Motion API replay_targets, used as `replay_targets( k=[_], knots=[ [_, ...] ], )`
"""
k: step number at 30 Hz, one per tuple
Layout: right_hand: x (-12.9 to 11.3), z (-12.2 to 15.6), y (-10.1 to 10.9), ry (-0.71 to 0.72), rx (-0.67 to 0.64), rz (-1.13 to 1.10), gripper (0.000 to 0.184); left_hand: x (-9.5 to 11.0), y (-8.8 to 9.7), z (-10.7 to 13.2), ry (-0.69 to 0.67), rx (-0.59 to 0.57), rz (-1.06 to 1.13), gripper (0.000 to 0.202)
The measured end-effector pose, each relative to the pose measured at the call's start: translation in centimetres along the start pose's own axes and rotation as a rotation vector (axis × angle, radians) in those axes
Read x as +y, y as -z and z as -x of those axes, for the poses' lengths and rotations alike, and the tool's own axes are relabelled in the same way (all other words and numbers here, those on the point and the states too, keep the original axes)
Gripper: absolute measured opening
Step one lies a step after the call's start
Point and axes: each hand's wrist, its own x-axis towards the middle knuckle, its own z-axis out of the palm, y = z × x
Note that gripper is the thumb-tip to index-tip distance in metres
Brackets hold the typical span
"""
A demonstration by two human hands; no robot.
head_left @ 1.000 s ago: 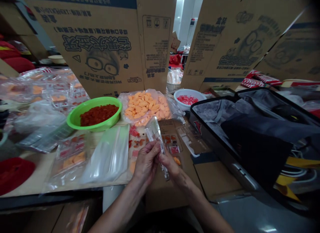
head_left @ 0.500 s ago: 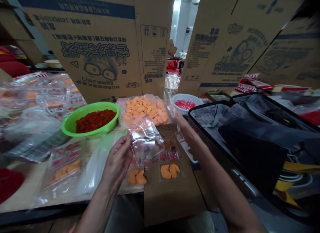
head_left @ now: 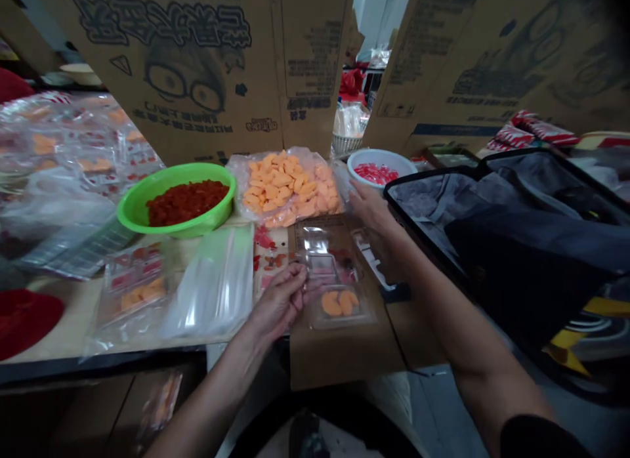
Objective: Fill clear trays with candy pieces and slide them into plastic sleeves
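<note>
A clear plastic tray (head_left: 331, 274) with small compartments lies on a cardboard sheet in front of me; its near compartment holds orange pieces, another holds red pieces. My left hand (head_left: 281, 303) rests on the tray's left edge, fingers curled against it. My right hand (head_left: 373, 208) reaches forward beside a bag of orange pieces (head_left: 285, 189) and near a white bowl of red pieces (head_left: 378, 169); its fingers lie stretched out and I see nothing in them. A green bowl of dark red pieces (head_left: 177, 205) stands to the left.
Clear bags (head_left: 211, 287) and a filled tray in a bag (head_left: 135, 291) lie at the left. An open dark suitcase (head_left: 516, 241) fills the right side. Tall cardboard boxes (head_left: 197, 64) wall off the back. More packed bags (head_left: 63, 149) pile at far left.
The clear tray that both hands held up a second ago now lies flat on the cardboard. My left hand came down with it; my right hand reached out toward the white bowl.
</note>
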Motion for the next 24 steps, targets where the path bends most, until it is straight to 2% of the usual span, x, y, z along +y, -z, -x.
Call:
replay_targets(
  k=[3,5,7,8,9,11,13,14,17,20,22,24],
  knots=[
    [0.1,7.1,-1.0,0.046,-0.05,-0.093,0.054,-3.0,0.0,-1.0,0.088,0.033,-0.103,0.022],
    [0.2,11.8,-2.3,0.031,-0.076,-0.046,0.058,-4.1,0.3,-1.4,0.083,0.116,-0.342,0.021],
    [0.4,15.3,-3.9,0.007,-0.104,0.05,0.059,-4.5,0.6,-1.2,-0.079,0.234,-0.712,0.019],
    [0.3,16.5,-4.6,0.009,-0.113,0.097,0.059,-4.4,0.6,-0.8,-0.203,0.262,-0.914,0.022],
    [0.3,17.4,-5.4,0.024,-0.122,0.135,0.059,-4.2,0.6,-0.3,-0.324,0.24,-1.108,0.03],
    [0.0,18.1,-6.5,0.06,-0.125,0.186,0.059,-4.0,0.5,0.9,-0.461,0.051,-1.44,0.053],
    [-0.2,18.0,-7.2,0.081,-0.128,0.213,0.061,-4.1,0.2,1.9,-0.424,-0.192,-1.695,0.068],
    [-0.2,17.8,-7.5,0.085,-0.131,0.227,0.062,-4.3,0.0,2.2,-0.375,-0.259,-1.792,0.069],
    [-0.3,17.0,-7.9,0.101,-0.136,0.296,0.062,-5.3,-0.4,2.0,-0.287,-0.271,-1.939,0.056],
    [-0.6,16.1,-8.0,0.061,-0.172,0.411,0.061,-5.6,-0.5,1.5,-0.304,-0.252,-1.92,0.05],
    [-1.4,15.6,-7.9,0.003,-0.233,0.494,0.061,-5.1,0.0,1.8,-0.315,-0.254,-1.88,0.056],
    [-2.6,15.2,-7.7,-0.016,-0.256,0.548,0.061,-3.9,1.1,2.6,-0.311,-0.262,-1.86,0.07]
  ],
)
